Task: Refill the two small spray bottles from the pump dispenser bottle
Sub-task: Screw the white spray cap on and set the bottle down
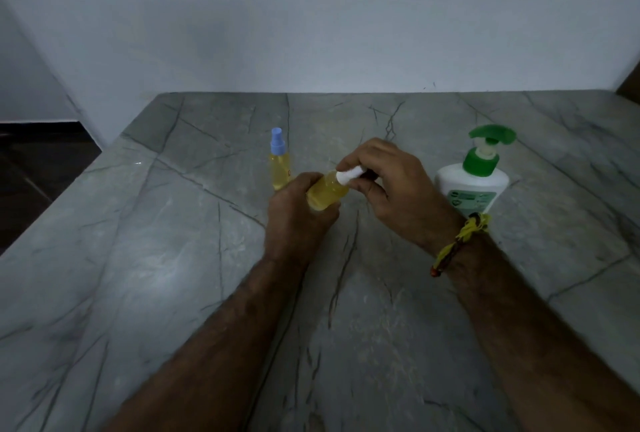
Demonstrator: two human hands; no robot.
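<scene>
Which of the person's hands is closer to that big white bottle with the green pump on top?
The right hand: it is just left of the white pump bottle with the green dispenser head. The left hand is farther left, gripping the small yellow-filled spray bottle.

The scene is dim, with a cool grey cast and soft grain. The polished grey veined stone counter carries a pale diffuse sheen to the left of the person's forearms and a small bright glint further back on that side. A faint broad shadow smudges the plain white wall behind the counter. Straight edges bow toward the corners from the wide-angle lens. The forearms nearest the camera look dark and soft.
</scene>
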